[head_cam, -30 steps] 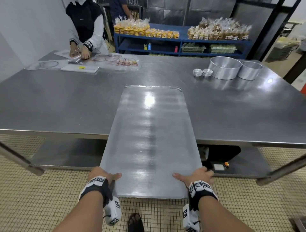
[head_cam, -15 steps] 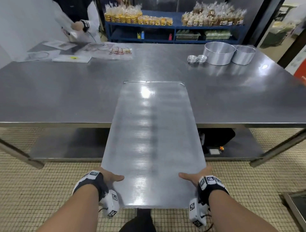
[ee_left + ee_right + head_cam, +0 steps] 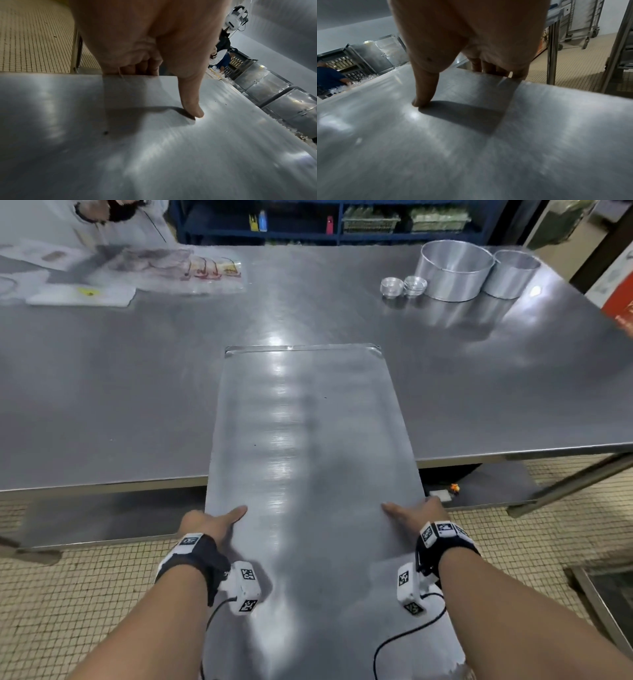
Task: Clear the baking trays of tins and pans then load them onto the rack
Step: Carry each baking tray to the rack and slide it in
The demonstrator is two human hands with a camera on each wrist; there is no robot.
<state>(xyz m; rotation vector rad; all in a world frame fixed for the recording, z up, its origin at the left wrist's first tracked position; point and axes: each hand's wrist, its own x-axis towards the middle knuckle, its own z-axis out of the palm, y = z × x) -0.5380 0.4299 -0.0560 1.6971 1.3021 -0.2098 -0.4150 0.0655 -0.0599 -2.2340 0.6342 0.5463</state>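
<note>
A long bare metal baking tray (image 3: 308,457) sticks out over the near edge of the steel table (image 3: 120,392), its far end over the tabletop. My left hand (image 3: 209,523) grips the tray's left edge, thumb on top (image 3: 192,108), fingers curled underneath. My right hand (image 3: 416,513) grips the right edge the same way, thumb flat on the tray (image 3: 421,100). Two round cake tins (image 3: 454,273) (image 3: 510,273) and two small tins (image 3: 392,285) (image 3: 415,285) stand on the table at the far right.
Another person (image 3: 113,213) works over plastic sheets (image 3: 164,270) at the table's far left. A blue shelf unit (image 3: 342,224) stands behind the table. A wheeled rack (image 3: 580,23) stands off to the right. The floor (image 3: 68,594) is tiled; a lower shelf (image 3: 102,518) runs under the table.
The tray has slid further toward me off the table, so more of it overhangs the edge. Both hands keep their grip, now further up the tray's side edges from its near end.
</note>
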